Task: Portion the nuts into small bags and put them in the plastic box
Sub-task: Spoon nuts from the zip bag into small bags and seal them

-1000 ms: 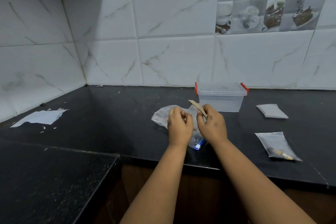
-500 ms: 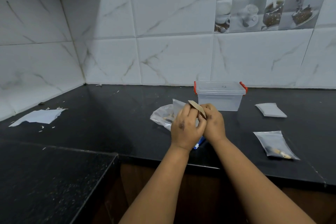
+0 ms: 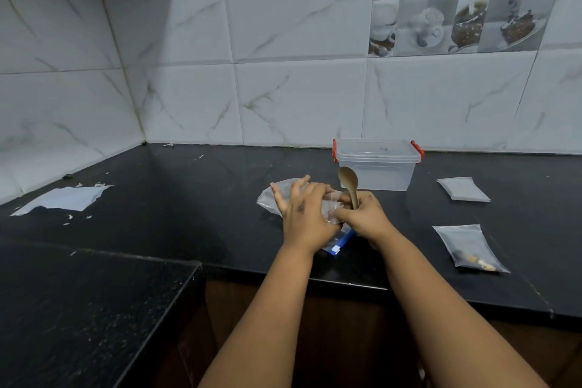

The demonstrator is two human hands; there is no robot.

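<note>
My left hand (image 3: 304, 209) lies over a small clear bag (image 3: 330, 209), fingers spread toward the far left. My right hand (image 3: 362, 214) pinches that same small bag and also grips a brown wooden spoon (image 3: 349, 181), bowl pointing up. Beneath both hands lies the large clear nut bag (image 3: 271, 197) with a blue zip strip (image 3: 341, 242). The clear plastic box (image 3: 378, 167), with red latches and its lid on, stands just behind the spoon. A small bag holding a few nuts (image 3: 470, 247) lies flat to the right.
A stack of empty small bags (image 3: 463, 188) lies at the right, behind the filled one. Torn white paper (image 3: 61, 200) and scraps sit at the far left of the black counter (image 3: 195, 192). A lower dark ledge (image 3: 78, 309) juts out at the near left. Tiled walls close the back and left.
The spoon has swung from slanted to upright. My left hand has shifted from beside the right hand to lying over the small bag with fingers spread.
</note>
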